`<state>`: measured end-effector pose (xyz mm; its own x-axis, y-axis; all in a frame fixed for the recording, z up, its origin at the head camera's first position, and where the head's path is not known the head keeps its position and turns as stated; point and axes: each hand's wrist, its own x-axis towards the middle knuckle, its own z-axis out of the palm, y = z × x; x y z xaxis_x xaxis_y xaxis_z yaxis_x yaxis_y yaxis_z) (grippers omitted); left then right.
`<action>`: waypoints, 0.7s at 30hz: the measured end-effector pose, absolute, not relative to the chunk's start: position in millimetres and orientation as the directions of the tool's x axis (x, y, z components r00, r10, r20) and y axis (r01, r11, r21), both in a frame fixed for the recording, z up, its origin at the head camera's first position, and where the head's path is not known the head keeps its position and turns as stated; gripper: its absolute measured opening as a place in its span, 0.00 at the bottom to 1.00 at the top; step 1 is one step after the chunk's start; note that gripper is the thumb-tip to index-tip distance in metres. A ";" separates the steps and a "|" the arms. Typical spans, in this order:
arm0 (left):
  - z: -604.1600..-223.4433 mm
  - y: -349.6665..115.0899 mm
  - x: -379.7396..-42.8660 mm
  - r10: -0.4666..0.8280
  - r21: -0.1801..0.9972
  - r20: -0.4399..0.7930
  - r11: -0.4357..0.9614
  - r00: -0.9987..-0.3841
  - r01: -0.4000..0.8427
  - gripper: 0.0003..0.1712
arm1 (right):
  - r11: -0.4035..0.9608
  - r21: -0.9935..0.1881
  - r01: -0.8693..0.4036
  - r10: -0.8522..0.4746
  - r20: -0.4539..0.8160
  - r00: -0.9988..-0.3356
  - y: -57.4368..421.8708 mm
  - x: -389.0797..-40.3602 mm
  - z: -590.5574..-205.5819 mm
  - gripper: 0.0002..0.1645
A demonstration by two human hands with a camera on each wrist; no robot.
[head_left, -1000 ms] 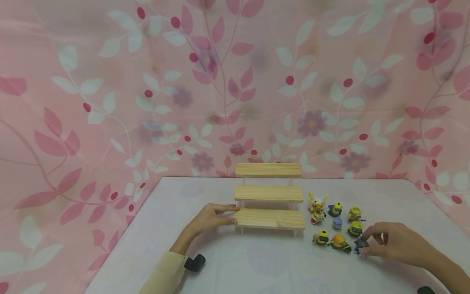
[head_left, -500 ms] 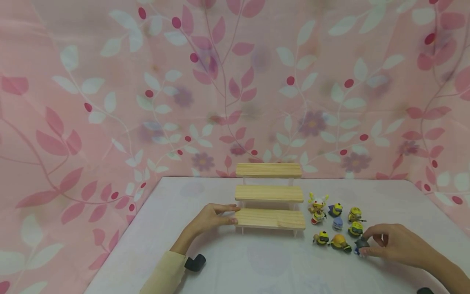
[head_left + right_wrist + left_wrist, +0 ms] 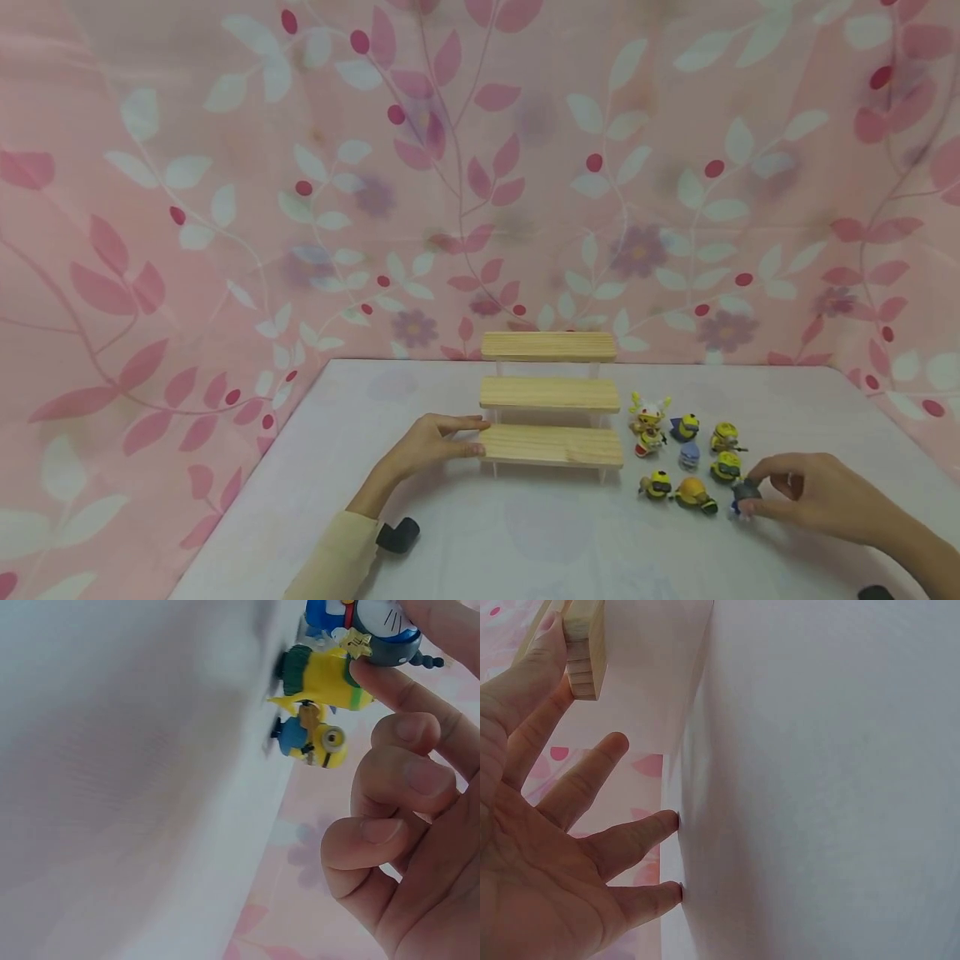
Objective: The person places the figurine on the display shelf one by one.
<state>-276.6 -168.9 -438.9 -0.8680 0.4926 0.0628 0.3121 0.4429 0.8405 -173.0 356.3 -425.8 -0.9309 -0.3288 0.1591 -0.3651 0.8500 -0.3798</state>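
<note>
My left hand [image 3: 429, 446] grips the left end of the lowest plank of a three-step wooden display stand [image 3: 551, 447]. In the left wrist view its thumb and index finger are on the plank end [image 3: 585, 649], and the other fingers spread below. At the right, my right hand [image 3: 832, 496] pinches a small figurine [image 3: 746, 493] between thumb and index finger. The right wrist view shows that figurine's white whiskered face, blue body, dark cap and yellow star [image 3: 357, 643]. Its other fingers curl loosely. Beside it stand a yellow-and-green figurine [image 3: 324, 678] and a one-eyed yellow figurine [image 3: 319, 740].
Several more small figurines stand between the display stand and my right hand, among them an orange-topped one [image 3: 693, 493], a pale blue one [image 3: 689, 455] and a white-horned one [image 3: 648, 408]. A white cloth [image 3: 450, 542] covers the table; a pink floral curtain [image 3: 480, 167] hangs behind.
My right hand has shifted slightly to the right with the pinched figurine, away from the orange-topped one. The left hand stays on the plank.
</note>
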 end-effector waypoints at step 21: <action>-441.2 -169.6 -279.0 0.500 0.839 0.079 0.434 -0.863 0.329 0.25 | 0.841 -0.382 -0.383 -0.304 0.251 -0.919 343.6 -178.4 -407.1 0.17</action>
